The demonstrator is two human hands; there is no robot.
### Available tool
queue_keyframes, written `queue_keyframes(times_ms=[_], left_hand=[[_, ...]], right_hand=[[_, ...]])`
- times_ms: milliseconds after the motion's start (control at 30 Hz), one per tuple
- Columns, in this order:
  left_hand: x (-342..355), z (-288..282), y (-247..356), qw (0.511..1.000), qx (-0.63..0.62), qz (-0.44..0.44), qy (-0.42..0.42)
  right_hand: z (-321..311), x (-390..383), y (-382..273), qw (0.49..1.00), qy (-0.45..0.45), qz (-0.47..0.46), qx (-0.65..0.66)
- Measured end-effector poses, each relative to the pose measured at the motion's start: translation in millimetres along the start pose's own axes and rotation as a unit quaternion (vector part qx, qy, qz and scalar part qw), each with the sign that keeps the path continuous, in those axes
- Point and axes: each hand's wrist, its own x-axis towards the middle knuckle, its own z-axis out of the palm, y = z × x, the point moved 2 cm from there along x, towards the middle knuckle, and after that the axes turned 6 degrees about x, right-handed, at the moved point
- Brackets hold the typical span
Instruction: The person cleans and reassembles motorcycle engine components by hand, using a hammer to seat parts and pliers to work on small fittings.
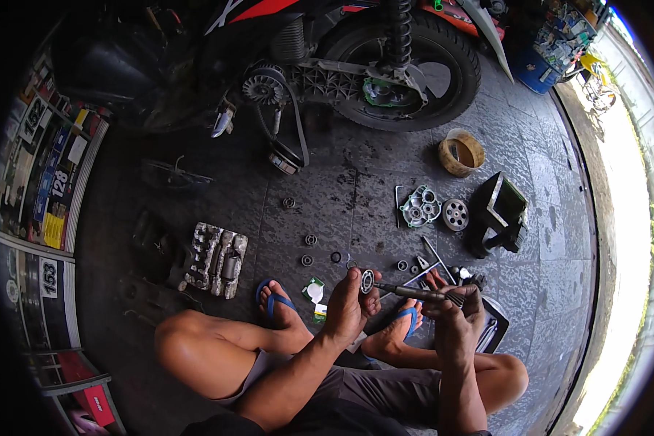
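Between the thumb and fingers of my left hand (346,308) is a ball bearing (368,282), held on edge so its ring shows. My right hand (455,328) grips the toothed end of a steel gear shaft (413,292). The shaft lies nearly level, its thin end pointing left toward the bearing; whether the two touch, I cannot tell. Both hands are above my lap and feet. Beyond them, loose bearings (311,240) and a dark ring (336,256) lie on the floor. A green-and-white packet (314,291) sits near my left foot.
A scooter's rear wheel (443,80) and open drive housing (385,91) stand ahead, with a belt (298,123) hanging down. At right are a gearbox cover (420,206), perforated round drum (455,215), tan tub (461,152), black box (498,214) and T-handle wrench (440,259). A moulded tool case (216,261) lies left.
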Motion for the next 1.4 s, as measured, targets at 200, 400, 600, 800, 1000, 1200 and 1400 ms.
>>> queue_keyframes(times_ms=[200, 400, 600, 800, 1000, 1200, 1400], left_hand=[[-4, 3, -2, 0.998, 0.03, 0.052, 0.025], [-6, 8, -5, 0.978, 0.12, 0.157, 0.062], [-10, 4, 4, 0.972, 0.119, 0.197, 0.042], [-17, 10, 11, 0.928, 0.251, 0.27, 0.056], [-20, 16, 32, 0.885, 0.328, 0.306, 0.121], [-13, 10, 45, 0.678, 0.631, 0.36, 0.113], [-9, 11, 36, 0.649, 0.663, 0.372, 0.032]], right_hand=[[-3, -1, 22, 1.0, -0.011, 0.007, 0.029], [-6, -6, 55, 0.966, -0.013, 0.119, 0.231], [-5, -10, 74, 0.945, 0.015, 0.179, 0.274], [-6, -13, 76, 0.93, 0.043, 0.223, 0.29], [-15, -1, 60, 0.963, 0.085, 0.107, 0.232], [-8, 1, 13, 0.992, 0.045, -0.12, 0.011], [9, -7, -10, 0.973, -0.062, -0.124, -0.182]])
